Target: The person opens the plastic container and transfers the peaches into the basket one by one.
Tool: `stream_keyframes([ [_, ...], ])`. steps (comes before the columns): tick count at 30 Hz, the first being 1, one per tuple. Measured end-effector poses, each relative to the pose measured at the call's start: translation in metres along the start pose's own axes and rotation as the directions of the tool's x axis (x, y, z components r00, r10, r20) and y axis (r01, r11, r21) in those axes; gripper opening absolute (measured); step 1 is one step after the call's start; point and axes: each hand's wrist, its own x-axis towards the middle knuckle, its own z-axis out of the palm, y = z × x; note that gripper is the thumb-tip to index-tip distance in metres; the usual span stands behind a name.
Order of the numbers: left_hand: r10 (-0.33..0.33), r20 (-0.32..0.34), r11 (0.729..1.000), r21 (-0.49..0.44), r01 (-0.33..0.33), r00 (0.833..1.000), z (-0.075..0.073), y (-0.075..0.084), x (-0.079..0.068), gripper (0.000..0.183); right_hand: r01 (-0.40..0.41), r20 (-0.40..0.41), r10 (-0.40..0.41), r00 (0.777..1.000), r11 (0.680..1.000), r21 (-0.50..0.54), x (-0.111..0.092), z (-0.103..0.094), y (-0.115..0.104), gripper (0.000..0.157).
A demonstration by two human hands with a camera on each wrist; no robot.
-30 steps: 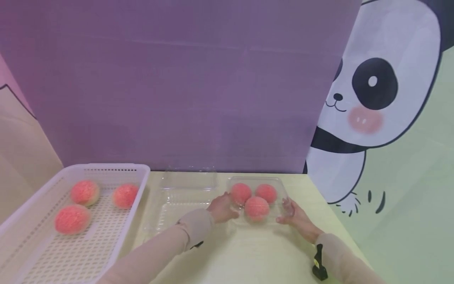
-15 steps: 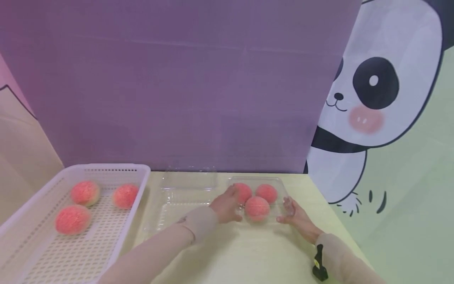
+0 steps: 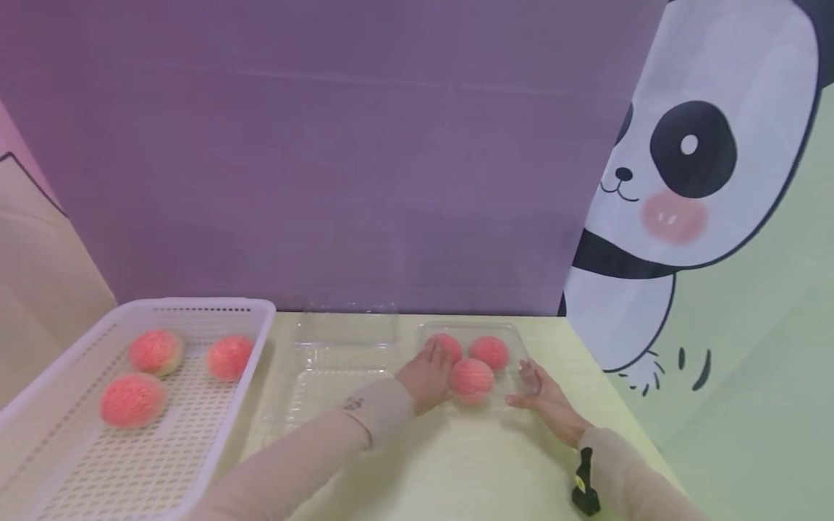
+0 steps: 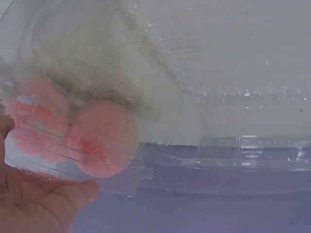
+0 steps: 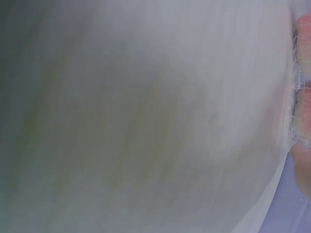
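A clear plastic box [image 3: 519, 345] lies on the table with three round pink-topped buns inside; the nearest bun [image 3: 472, 381] sits at its front. My left hand [image 3: 426, 376] lies over the box's left side, fingers stretched across the left bun [image 3: 451, 347]. In the left wrist view, clear plastic covers a bun [image 4: 104, 141], and the fingers and thumb of my left hand [image 4: 43, 206] lie along it. At the right edge, my right hand [image 3: 550, 401] grips the box between thumb and fingers. Only part of my right hand [image 5: 302, 170] shows in the right wrist view.
A second clear plastic box [image 3: 342, 391] stands open to the left, its lid [image 3: 345, 329] raised at the back. Farther left, a white perforated basket [image 3: 260, 340] holds three more pink buns. A purple wall [image 3: 339, 181] rises behind the table.
My left hand has moved right and up, from the box's left edge onto its top over the left bun. My right hand has stayed at the right edge.
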Motion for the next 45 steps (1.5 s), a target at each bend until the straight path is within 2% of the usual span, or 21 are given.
stream_keyframes([
  [5, 0.001, -0.004, 0.989, 0.146, 0.000, 1.000, 0.002, 0.006, 0.001, 0.049, -0.012, -0.004, 0.012, 1.000, 1.000, 0.015, 0.001, 0.002, -0.001, 0.097],
  [10, 0.029, -0.093, 0.958, 0.286, -0.001, 0.995, 0.006, 0.011, 0.002, 0.042, -0.013, -0.031, 0.014, 0.999, 0.999, 0.036, 0.001, 0.004, 0.000, 0.097],
  [15, 0.062, -0.150, 0.936, 0.351, -0.006, 0.987, 0.005, 0.010, 0.003, 0.039, 0.001, -0.035, 0.003, 0.999, 0.995, 0.100, 0.000, 0.005, 0.001, 0.094],
  [23, 0.123, -0.169, 0.922, 0.384, -0.050, 0.978, 0.000, 0.006, 0.002, 0.038, -0.010, -0.020, 0.012, 1.000, 0.993, 0.118, 0.000, 0.005, 0.002, 0.093],
  [30, 0.146, -0.178, 0.927, 0.367, -0.071, 0.973, 0.002, 0.001, 0.003, 0.038, -0.002, -0.008, 0.003, 1.000, 0.994, 0.107, 0.000, 0.005, 0.001, 0.092],
  [37, 0.149, -0.117, 0.921, 0.379, -0.095, 0.982, 0.000, 0.001, 0.005, 0.040, -0.004, -0.013, 0.005, 1.000, 0.996, 0.086, 0.000, 0.006, 0.000, 0.093],
  [45, 0.108, -0.051, 0.944, 0.319, -0.086, 0.993, -0.004, 0.003, 0.007, 0.041, -0.010, -0.014, 0.011, 1.000, 0.996, 0.086, -0.001, 0.007, -0.001, 0.094],
])
